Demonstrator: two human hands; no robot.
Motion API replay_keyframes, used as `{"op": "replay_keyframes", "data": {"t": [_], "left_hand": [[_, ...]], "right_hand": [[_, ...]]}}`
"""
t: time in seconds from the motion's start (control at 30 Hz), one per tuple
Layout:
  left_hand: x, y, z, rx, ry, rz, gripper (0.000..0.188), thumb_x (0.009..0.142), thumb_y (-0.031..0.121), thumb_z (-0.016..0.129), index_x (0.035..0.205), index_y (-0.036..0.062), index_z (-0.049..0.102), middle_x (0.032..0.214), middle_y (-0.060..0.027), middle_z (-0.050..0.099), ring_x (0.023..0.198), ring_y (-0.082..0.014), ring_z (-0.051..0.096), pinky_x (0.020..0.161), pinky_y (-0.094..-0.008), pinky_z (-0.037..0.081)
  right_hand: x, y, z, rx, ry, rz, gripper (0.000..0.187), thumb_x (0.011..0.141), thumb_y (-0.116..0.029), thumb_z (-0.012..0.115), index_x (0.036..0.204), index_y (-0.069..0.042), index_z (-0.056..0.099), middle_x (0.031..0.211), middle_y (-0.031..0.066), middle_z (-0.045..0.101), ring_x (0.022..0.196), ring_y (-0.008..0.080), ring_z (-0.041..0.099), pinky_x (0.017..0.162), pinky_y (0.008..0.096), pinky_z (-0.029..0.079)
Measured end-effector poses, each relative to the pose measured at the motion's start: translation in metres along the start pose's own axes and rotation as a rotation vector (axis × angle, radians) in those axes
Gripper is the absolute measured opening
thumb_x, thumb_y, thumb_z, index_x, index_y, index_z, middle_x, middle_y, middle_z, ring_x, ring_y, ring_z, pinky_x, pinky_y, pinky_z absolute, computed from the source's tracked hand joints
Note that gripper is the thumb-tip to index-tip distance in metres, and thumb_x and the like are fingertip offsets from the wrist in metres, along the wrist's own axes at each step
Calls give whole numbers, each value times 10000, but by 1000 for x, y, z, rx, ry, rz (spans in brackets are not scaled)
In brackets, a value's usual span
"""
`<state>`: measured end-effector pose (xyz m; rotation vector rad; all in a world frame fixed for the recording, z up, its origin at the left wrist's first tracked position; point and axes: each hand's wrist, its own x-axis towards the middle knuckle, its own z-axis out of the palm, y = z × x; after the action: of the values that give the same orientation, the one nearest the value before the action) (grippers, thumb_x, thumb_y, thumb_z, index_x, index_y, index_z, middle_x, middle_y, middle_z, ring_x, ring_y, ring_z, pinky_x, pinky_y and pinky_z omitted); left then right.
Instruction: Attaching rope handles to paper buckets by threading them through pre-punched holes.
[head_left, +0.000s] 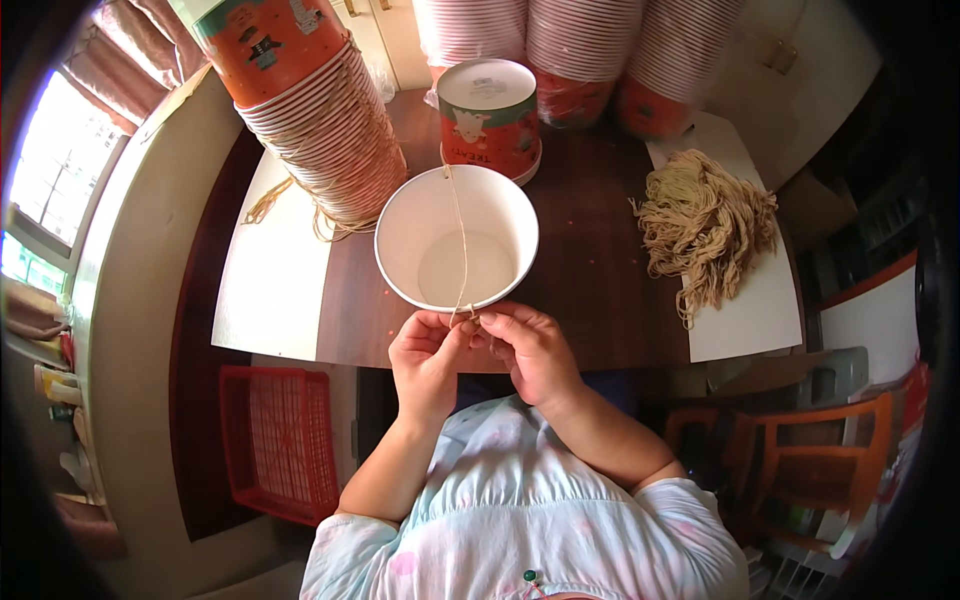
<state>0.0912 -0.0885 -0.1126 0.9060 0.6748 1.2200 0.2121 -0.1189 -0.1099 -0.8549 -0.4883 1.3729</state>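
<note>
A white-lined paper bucket (405,235) tilts toward me at the table's front edge, its open mouth facing up. A thin tan cord (461,225) runs across the mouth from a hole at the far rim to the near rim. My left hand (425,350) pinches the cord just below the near rim. Close beside it, my right hand (535,350) is closed at the same spot, thumb and fingers on the cord end. The fingertips partly hide each other, and the cord's tail between them is hard to make out.
Behind the bucket stands an upside-down orange and green bucket (488,125). A tall stack of corded buckets (320,130) leans at the left. Wrapped bucket stacks (575,60) line the back. A heap of tan cords (705,225) lies at right. A red crate (280,440) sits below left.
</note>
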Motion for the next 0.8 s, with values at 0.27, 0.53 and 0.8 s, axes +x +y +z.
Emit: {"op": "replay_keyframes", "data": {"t": [0.27, 0.53, 0.8], "left_hand": [[0, -5, -7, 481, -34, 335, 152, 823, -77, 635, 974, -54, 631, 903, -107, 673, 828, -150, 653, 748, -242, 519], [0, 1, 1, 833, -45, 603, 215, 753, -79, 680, 956, -9, 670, 933, -143, 673, 820, -219, 679, 705, -286, 540], [2, 2, -10, 809, -94, 481, 135, 777, -109, 649, 893, -39, 648, 897, -120, 682, 807, -164, 661, 695, -246, 518]], "right_hand": [[-1, 0, -3, 137, 116, 214, 137, 858, -162, 634, 925, -58, 692, 697, -43, 577, 587, 19, 455, 528, 177, 356], [-5, 0, 4, 120, 145, 148, 174, 881, -153, 615, 979, -21, 672, 724, -27, 606, 595, 41, 492, 551, 198, 390], [1, -3, -3, 148, 127, 215, 135, 869, -151, 622, 922, -32, 658, 691, -30, 586, 562, 51, 483, 534, 208, 389]]}}
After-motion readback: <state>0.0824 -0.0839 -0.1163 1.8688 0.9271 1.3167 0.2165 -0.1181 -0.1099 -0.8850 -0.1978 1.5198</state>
